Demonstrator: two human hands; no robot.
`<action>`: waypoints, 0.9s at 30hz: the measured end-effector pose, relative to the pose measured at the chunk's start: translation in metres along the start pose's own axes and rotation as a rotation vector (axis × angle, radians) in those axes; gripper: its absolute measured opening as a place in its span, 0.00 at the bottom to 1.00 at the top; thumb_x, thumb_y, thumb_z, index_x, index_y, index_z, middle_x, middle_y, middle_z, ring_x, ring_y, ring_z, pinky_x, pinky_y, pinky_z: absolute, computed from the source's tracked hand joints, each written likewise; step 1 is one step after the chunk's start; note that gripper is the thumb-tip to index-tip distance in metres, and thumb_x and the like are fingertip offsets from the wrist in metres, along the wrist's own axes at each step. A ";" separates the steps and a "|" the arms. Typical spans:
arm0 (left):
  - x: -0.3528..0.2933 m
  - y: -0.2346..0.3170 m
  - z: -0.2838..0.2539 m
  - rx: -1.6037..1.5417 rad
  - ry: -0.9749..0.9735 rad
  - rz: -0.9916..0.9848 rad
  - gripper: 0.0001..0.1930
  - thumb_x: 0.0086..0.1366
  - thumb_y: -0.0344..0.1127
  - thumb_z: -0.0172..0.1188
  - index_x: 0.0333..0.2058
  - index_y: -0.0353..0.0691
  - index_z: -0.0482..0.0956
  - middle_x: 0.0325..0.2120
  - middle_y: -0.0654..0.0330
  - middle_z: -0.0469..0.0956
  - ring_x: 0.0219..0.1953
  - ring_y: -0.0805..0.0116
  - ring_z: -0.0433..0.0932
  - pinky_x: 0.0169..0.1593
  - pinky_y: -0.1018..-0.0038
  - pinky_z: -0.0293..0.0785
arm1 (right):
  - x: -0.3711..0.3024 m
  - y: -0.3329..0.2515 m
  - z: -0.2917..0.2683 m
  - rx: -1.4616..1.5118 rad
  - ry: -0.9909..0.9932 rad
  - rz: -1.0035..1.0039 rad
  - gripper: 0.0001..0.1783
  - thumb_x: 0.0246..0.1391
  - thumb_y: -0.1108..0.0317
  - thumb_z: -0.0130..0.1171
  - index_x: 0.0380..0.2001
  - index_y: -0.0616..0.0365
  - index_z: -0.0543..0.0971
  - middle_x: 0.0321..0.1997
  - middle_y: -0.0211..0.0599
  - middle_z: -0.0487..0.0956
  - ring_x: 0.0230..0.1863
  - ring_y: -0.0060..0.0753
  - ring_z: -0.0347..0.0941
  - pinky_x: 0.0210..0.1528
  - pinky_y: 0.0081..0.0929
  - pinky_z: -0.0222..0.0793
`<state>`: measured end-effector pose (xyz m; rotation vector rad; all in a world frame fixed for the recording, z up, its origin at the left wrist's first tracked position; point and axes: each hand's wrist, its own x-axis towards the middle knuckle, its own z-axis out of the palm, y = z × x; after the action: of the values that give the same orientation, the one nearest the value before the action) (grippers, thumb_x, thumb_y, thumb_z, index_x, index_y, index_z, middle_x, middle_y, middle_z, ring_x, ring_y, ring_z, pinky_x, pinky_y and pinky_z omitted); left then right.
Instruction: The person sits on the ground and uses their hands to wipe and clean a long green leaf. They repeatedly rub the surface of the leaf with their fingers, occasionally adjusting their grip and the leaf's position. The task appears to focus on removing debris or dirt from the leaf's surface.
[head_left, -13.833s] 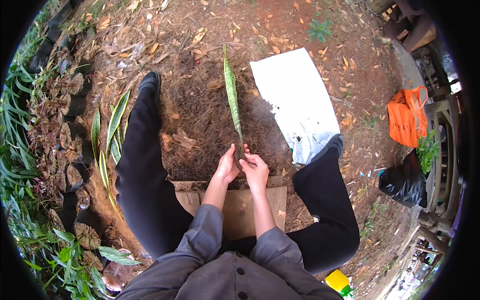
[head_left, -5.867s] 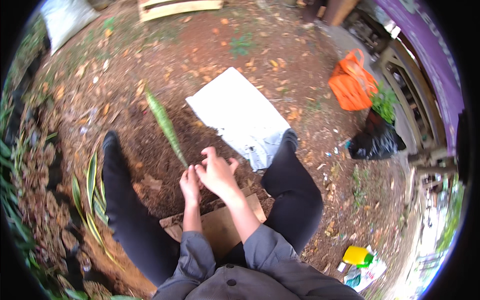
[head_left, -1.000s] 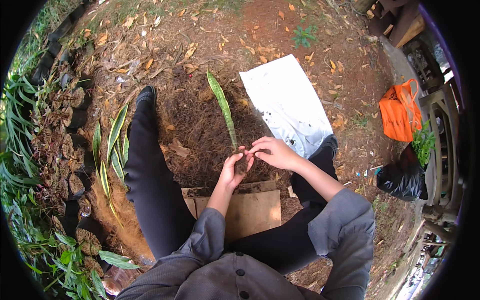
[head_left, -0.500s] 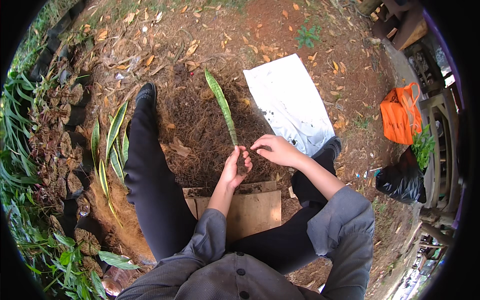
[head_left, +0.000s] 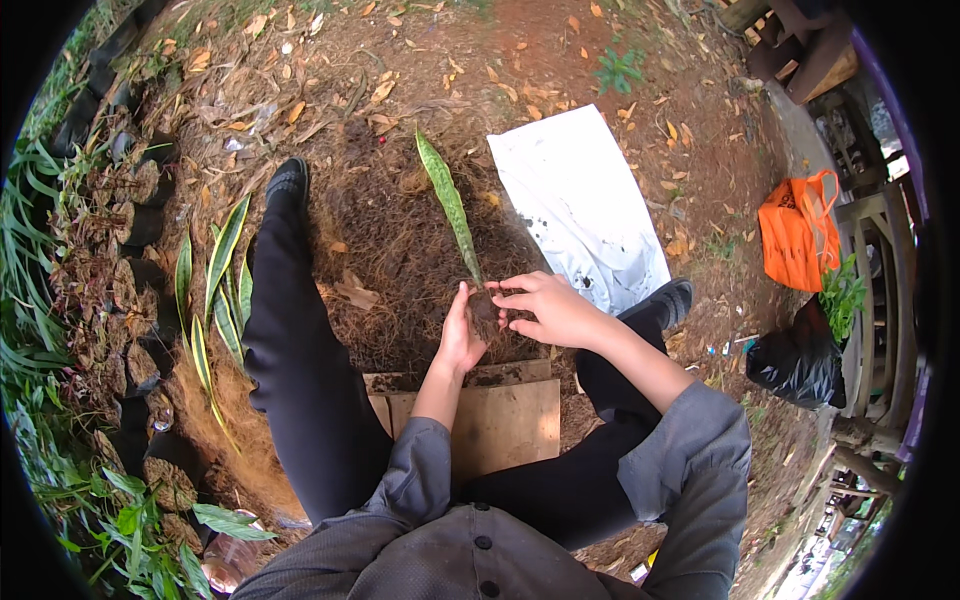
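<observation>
A single snake plant leaf (head_left: 447,200), green with mottled bands, points away from me over a heap of dark soil and fibre (head_left: 400,270). My left hand (head_left: 461,335) is curled round the plant's base from the left. From the right, my right hand (head_left: 552,308) reaches in with bent fingers that close on the same base, where dark soil and roots show between both hands. The fingertips partly cover the roots. Below the hands lies a brown board (head_left: 508,418) between my legs.
A white sack (head_left: 585,200) smudged with soil lies right of the heap. More yellow-edged snake plants (head_left: 226,255) rest left of my left leg, by brown fibre (head_left: 230,400). Black plant bags (head_left: 145,225) line the left. An orange bag (head_left: 797,232) and a black plastic bag (head_left: 797,362) stand right.
My right hand has moved left and in, from just beside the plant to its base. The leaf has shifted slightly right, and my left fingers have turned around the base.
</observation>
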<state>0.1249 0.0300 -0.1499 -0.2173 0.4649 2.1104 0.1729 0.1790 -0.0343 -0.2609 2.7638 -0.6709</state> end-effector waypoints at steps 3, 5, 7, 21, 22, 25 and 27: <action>-0.001 0.000 0.001 -0.026 0.003 0.017 0.21 0.69 0.49 0.37 0.47 0.40 0.68 0.34 0.60 0.73 0.35 0.69 0.73 0.40 0.71 0.70 | -0.005 -0.004 -0.002 0.000 -0.033 0.026 0.22 0.45 0.62 0.60 0.47 0.47 0.76 0.58 0.40 0.66 0.59 0.43 0.59 0.57 0.42 0.54; -0.002 -0.001 0.002 -0.039 0.006 0.028 0.20 0.69 0.47 0.38 0.48 0.40 0.68 0.36 0.59 0.73 0.37 0.69 0.73 0.41 0.70 0.70 | -0.007 -0.006 -0.004 -0.022 -0.041 0.008 0.23 0.45 0.60 0.60 0.48 0.45 0.75 0.59 0.41 0.64 0.60 0.44 0.58 0.57 0.43 0.54; -0.001 -0.002 0.000 -0.047 -0.015 0.035 0.18 0.69 0.45 0.39 0.48 0.39 0.68 0.38 0.59 0.73 0.38 0.69 0.73 0.42 0.70 0.70 | -0.012 -0.010 -0.003 -0.128 -0.021 -0.027 0.25 0.44 0.59 0.61 0.49 0.44 0.74 0.59 0.39 0.64 0.59 0.41 0.58 0.55 0.44 0.54; -0.005 0.005 0.004 0.011 -0.076 0.120 0.17 0.67 0.43 0.41 0.48 0.39 0.66 0.40 0.57 0.72 0.42 0.66 0.72 0.49 0.68 0.68 | -0.013 -0.020 0.017 -0.122 0.122 -0.099 0.26 0.42 0.63 0.60 0.49 0.53 0.72 0.58 0.38 0.66 0.61 0.38 0.58 0.58 0.46 0.50; -0.006 0.006 0.005 0.008 -0.096 0.107 0.17 0.67 0.43 0.41 0.48 0.39 0.66 0.39 0.58 0.73 0.42 0.67 0.72 0.48 0.69 0.69 | -0.009 -0.021 0.012 -0.096 0.113 -0.076 0.25 0.42 0.65 0.59 0.47 0.54 0.72 0.56 0.37 0.68 0.60 0.38 0.59 0.58 0.47 0.50; -0.012 0.008 0.014 0.097 -0.071 0.124 0.17 0.68 0.44 0.44 0.48 0.39 0.66 0.36 0.60 0.73 0.38 0.71 0.73 0.43 0.73 0.71 | -0.006 -0.032 0.000 -0.071 0.101 -0.053 0.18 0.40 0.71 0.53 0.39 0.56 0.71 0.45 0.32 0.74 0.59 0.39 0.62 0.59 0.52 0.47; -0.017 0.008 0.023 0.140 -0.006 0.149 0.15 0.67 0.39 0.46 0.48 0.39 0.66 0.35 0.60 0.74 0.36 0.71 0.73 0.41 0.74 0.72 | -0.009 -0.044 -0.005 -0.194 0.142 -0.157 0.17 0.38 0.72 0.53 0.37 0.56 0.71 0.41 0.32 0.75 0.58 0.38 0.63 0.60 0.55 0.45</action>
<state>0.1278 0.0226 -0.1217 -0.0982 0.6393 2.2119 0.1845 0.1453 -0.0069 -0.4936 2.9719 -0.4740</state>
